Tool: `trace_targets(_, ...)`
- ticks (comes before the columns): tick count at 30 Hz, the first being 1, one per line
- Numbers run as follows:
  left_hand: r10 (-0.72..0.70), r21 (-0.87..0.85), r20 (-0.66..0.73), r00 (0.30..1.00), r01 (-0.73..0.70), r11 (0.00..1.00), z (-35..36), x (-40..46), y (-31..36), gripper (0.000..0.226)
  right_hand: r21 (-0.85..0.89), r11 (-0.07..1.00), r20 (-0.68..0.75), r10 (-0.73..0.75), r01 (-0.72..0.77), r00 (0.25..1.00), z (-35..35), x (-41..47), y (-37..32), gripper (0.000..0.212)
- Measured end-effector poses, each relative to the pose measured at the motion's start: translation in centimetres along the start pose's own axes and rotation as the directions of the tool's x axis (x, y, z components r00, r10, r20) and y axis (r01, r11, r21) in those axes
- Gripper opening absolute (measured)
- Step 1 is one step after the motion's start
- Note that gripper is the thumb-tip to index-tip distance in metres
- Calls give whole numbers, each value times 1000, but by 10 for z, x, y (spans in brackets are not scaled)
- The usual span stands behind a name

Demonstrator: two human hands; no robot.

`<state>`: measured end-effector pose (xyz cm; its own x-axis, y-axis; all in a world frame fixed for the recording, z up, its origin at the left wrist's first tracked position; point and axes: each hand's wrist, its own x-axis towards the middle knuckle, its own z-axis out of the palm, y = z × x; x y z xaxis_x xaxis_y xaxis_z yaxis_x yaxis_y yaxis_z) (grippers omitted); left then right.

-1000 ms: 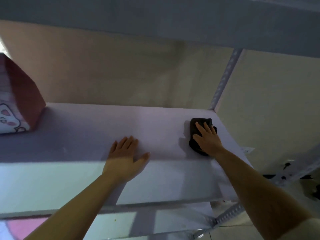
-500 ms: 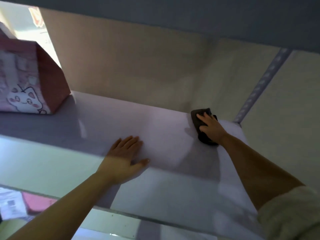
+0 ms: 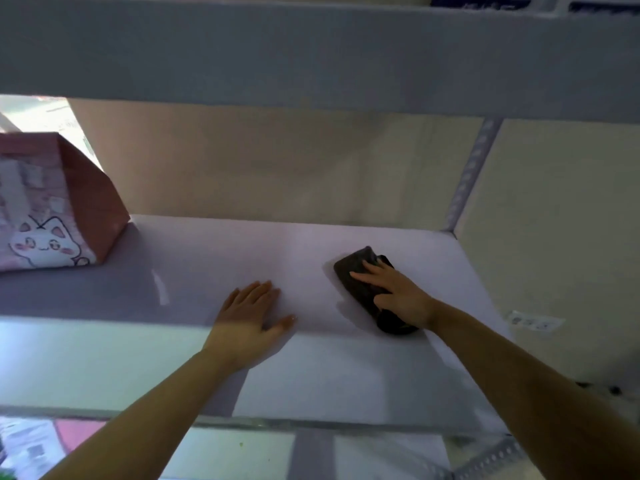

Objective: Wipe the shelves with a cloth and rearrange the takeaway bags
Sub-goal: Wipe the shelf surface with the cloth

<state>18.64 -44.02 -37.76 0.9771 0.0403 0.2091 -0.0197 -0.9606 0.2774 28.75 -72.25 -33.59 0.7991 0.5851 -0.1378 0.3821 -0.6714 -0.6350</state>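
Note:
A white shelf board (image 3: 194, 258) runs across the view. My right hand (image 3: 398, 294) presses flat, with straight fingers, on a dark folded cloth (image 3: 356, 270) lying on the right part of the board. My left hand (image 3: 251, 317) rests flat on the board near its middle, fingers straight and holding nothing. A pink paper takeaway bag (image 3: 59, 202) with a cartoon cat on its front stands upright at the left end of the same shelf, apart from both hands.
The shelf above (image 3: 311, 53) overhangs closely. A perforated metal upright (image 3: 467, 174) stands at the back right corner. A beige wall closes the back. Below, a lower shelf (image 3: 242, 452) holds a pink item and a printed paper at the left.
My right hand has slid the cloth from the back right corner toward the front and left. The left hand has stayed in place. The camera has shifted, showing more of the bag.

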Motion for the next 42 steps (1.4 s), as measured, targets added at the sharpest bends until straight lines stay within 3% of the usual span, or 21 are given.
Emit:
trace_targets(5, 4, -26, 59, 998, -2, 1000, -6, -2, 1, 97, -62, 996, -80, 51, -57, 995, 38, -51, -28, 71)
trace_targets(9, 67, -27, 47, 997, -66, 997, -13, -10, -9, 90, -133, 981, -149, 122, -143, 981, 65, -70, -48, 86)
trace_targets(15, 102, 40, 42, 994, -104, 994, -37, -23, -52, 95, -153, 917, -207, 336, -369, 919, 107, -76, -89, 72)
trace_targets(18, 68, 69, 40, 997, -71, 995, -48, -21, -78, 96, -56, 890, -284, 419, -452, 862, 126, -73, -111, 82)
trace_targets(22, 32, 93, 56, 998, -37, 995, -48, -23, -100, 96, -69, 843, -399, 467, -534, 789, 132, -58, -119, 95)
trace_targets(28, 6, -14, 13, 1000, -6, 1000, -41, -25, -104, 96, -172, 860, -413, 380, -481, 828, 115, -14, -100, 89)
trace_targets(32, -4, -42, -19, 1000, 4, 999, -41, -26, -103, 90, -198, 881, -364, 340, -429, 867, 94, 29, -88, 76)
trace_targets(42, -10, -65, -65, 998, 5, 998, -35, -25, -107, 71, -187, 950, -193, 214, -250, 958, 41, 131, -62, 65)
